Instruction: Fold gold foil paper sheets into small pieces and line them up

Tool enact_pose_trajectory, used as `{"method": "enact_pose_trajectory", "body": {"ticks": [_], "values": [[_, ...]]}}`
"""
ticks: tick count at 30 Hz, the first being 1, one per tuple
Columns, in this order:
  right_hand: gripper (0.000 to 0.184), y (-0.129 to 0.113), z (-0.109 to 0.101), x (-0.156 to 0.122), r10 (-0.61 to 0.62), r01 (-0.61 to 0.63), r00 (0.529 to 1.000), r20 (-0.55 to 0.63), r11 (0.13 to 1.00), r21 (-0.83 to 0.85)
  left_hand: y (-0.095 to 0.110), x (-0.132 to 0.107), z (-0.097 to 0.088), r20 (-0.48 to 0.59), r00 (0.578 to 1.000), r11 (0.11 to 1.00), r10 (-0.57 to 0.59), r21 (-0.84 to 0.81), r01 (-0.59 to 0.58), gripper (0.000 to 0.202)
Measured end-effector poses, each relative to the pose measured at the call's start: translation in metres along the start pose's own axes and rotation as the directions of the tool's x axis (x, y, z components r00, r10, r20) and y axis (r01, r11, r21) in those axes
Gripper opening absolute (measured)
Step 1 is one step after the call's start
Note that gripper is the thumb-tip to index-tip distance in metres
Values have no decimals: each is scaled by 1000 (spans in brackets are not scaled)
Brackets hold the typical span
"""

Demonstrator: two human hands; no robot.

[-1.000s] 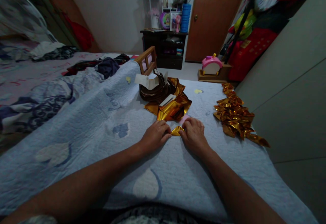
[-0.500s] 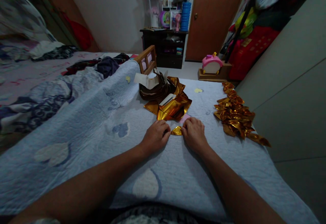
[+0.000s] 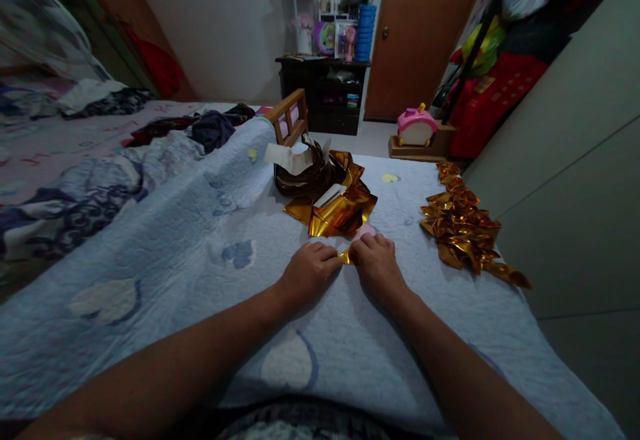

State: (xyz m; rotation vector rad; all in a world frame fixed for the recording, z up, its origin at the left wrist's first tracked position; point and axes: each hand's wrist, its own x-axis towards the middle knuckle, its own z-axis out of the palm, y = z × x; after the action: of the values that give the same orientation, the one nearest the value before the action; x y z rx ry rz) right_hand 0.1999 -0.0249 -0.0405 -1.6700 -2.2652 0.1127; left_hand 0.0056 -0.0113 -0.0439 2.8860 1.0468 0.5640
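Observation:
Between my two hands is a small piece of folded gold foil paper (image 3: 346, 257), low over the quilt. My left hand (image 3: 311, 269) pinches its left end with closed fingers. Its right end is gripped by my right hand (image 3: 376, 261), whose curled fingers cover much of the piece. Just beyond my hands lie loose gold foil sheets (image 3: 340, 212), shiny side up, against a dark curled stack of the same paper (image 3: 305, 177) with a white strip on it. To the right, several folded gold pieces (image 3: 463, 230) lie heaped in a row.
A light blue quilt (image 3: 200, 333) with heart shapes covers the surface under my hands. Clothes and bedding (image 3: 145, 160) lie to the left. A small wooden rail (image 3: 289, 120) stands at the far edge, and a pale cabinet side (image 3: 565, 180) rises at the right.
My hands have come closer together on the gold piece, so less of it shows. My right hand has shifted slightly left. The stack and the heap have not moved.

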Motion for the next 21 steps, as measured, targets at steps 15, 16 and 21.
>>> {"method": "enact_pose_trajectory", "body": {"ticks": [15,16,21], "values": [[19,-12,-10,-2,45,-44,999,22,999,-11,-6,6,-10,35,945,866,-325,-391,313,4],[19,-11,-9,-2,47,-46,999,24,999,-11,-5,6,-10,41,943,861,-330,-397,319,4],[15,-11,-7,-2,55,-55,998,19,998,7,-5,9,-9,55,937,839,-344,-430,333,7]]}}
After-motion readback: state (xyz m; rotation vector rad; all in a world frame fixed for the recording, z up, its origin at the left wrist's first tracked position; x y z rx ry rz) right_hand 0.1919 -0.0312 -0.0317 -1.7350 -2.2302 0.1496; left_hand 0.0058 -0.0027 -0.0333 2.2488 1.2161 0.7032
